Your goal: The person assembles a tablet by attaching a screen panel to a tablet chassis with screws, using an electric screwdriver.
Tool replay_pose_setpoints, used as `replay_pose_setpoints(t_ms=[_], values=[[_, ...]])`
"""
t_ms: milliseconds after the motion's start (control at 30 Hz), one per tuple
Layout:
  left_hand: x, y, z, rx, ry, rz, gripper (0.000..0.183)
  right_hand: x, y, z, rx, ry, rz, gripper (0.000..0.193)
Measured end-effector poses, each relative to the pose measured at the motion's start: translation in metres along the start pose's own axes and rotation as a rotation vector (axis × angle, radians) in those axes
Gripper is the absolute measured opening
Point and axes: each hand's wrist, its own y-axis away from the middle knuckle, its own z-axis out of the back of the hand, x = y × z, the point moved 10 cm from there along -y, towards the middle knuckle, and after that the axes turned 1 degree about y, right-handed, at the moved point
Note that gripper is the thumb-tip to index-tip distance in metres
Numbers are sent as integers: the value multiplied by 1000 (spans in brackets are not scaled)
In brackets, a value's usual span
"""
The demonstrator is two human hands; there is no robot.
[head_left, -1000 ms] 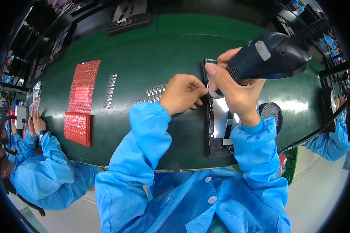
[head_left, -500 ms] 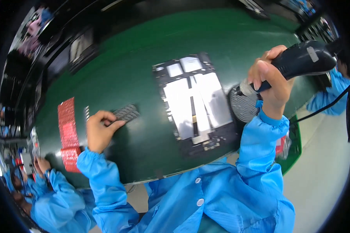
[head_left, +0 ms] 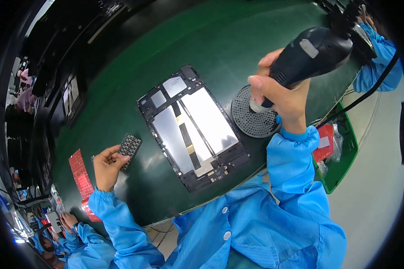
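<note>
My left hand [head_left: 107,169] pinches the edge of a small dark sheet [head_left: 130,145] with rows of light, chip-like pieces, held tilted above the green table. My right hand [head_left: 280,96] is wrapped round a black corded power screwdriver [head_left: 307,56], its handle slanting up to the right. Its lower end, in a whitish translucent sleeve, points down over a round black tray [head_left: 247,119] full of small holes. The tip is hidden, so contact cannot be told. Between my hands lies an opened tablet [head_left: 193,127], its silver battery packs and black frame showing.
Red bubble-wrap [head_left: 80,172] lies on the table [head_left: 166,58] at the left. At the right edge a green bin [head_left: 345,148] holds red and clear packaging. A black cable [head_left: 377,87] curves down on the right. Other people in blue sleeves work at both sides.
The whole view has turned, shifting the tablet and round tray to the left. My left hand has tipped the dark sheet more upright. My right hand still holds the screwdriver over the tray.
</note>
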Motion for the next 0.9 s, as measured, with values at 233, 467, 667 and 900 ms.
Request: replay_pose_setpoints(t_ms=[233, 467, 667, 900], values=[[2, 0, 2, -13, -19, -23, 37, -7, 1, -6, 23, -9, -38, 24], [0, -1, 2, -32, -18, -44, 28, -5, 2, -7, 16, 6, -15, 24], [0, -2, 6, -73, -53, -66, 25, -6, 1, -8, 14, 13, -23, 24], [-7, 2, 12, -170, -237, -87, 20, -2, 3, -14, 57, 77, 10, 27]])
